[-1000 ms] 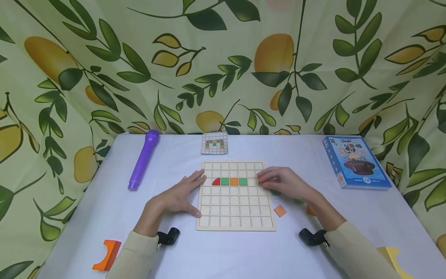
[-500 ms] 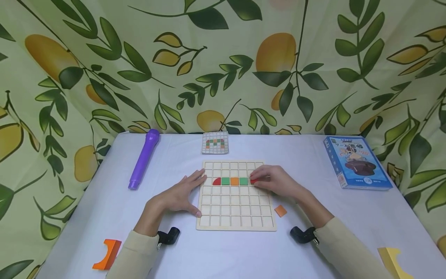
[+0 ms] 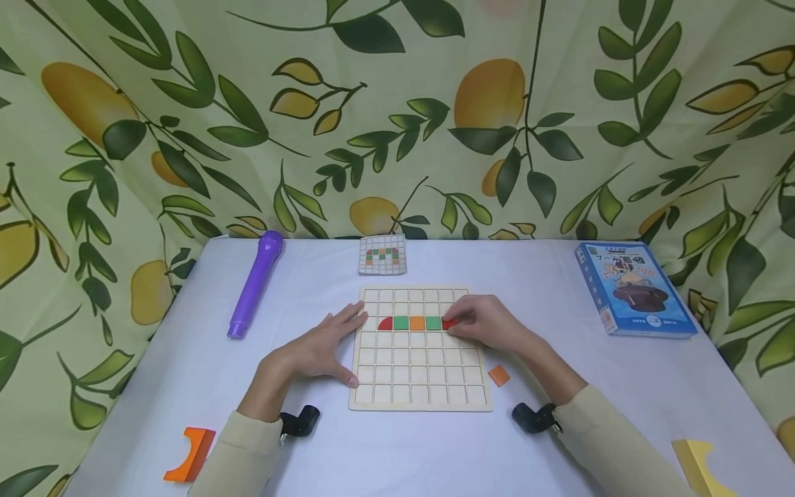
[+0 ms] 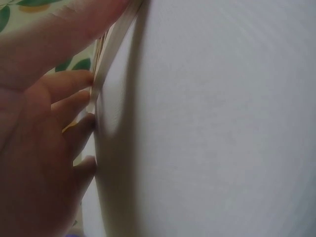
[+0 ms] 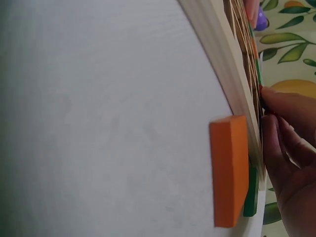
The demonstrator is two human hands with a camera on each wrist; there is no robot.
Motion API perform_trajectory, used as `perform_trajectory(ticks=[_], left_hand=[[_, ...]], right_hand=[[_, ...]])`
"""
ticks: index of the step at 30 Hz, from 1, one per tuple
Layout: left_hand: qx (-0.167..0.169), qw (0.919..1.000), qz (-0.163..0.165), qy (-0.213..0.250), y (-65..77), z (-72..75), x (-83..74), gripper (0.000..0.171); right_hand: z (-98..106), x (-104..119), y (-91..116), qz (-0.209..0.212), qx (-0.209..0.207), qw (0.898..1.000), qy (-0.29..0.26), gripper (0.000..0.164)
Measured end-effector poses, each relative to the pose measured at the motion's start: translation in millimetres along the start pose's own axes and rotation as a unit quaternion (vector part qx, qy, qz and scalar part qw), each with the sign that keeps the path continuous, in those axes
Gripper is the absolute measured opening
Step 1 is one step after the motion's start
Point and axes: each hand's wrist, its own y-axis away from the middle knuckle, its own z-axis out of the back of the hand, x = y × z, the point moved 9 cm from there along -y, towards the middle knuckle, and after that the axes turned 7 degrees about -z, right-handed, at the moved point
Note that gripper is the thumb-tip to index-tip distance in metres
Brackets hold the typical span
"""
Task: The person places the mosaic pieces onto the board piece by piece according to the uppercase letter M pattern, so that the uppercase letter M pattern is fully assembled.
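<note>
A wooden grid board (image 3: pixel 419 395) lies on the white-covered table. In one row of it sit a red rounded tile (image 3: pixel 386 324), a green tile (image 3: pixel 401 323), an orange tile (image 3: pixel 417 323) and another green tile (image 3: pixel 433 323). At that row's right end my right hand (image 3: pixel 487 321) pinches a second red tile (image 3: pixel 447 322), whose outline the fingers partly cover. My left hand (image 3: pixel 313 348) rests along the board's left edge, fingers spread, thumb near the lower corner. A loose orange tile (image 3: pixel 499 375) lies right of the board, with a green tile (image 5: pixel 251 192) behind it in the right wrist view.
A small pattern card (image 3: pixel 381 255) lies behind the board. To the left is a purple microphone-shaped stick (image 3: pixel 256 284), to the right a blue box (image 3: pixel 636 290). An orange arch block (image 3: pixel 191 454) and a yellow arch block (image 3: pixel 700 466) stand near the front.
My right hand has moved left across the board with the red tile, up to the end of the coloured row. The left hand keeps its place at the board's edge.
</note>
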Motion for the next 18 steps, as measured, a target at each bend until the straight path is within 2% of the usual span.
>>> perform_trajectory(ticks=[10, 18], left_hand=[[-0.003, 1.0000, 0.001, 0.000, 0.3, 0.2, 0.9, 0.122], [-0.001, 1.0000, 0.004, 0.000, 0.5, 0.2, -0.5, 0.123]], right_hand=[[-3.2, -2.2, -3.2, -0.031, -0.004, 0.999, 0.023, 0.019], [-4.4, -3.4, -3.6, -0.032, 0.002, 0.999, 0.017, 0.019]])
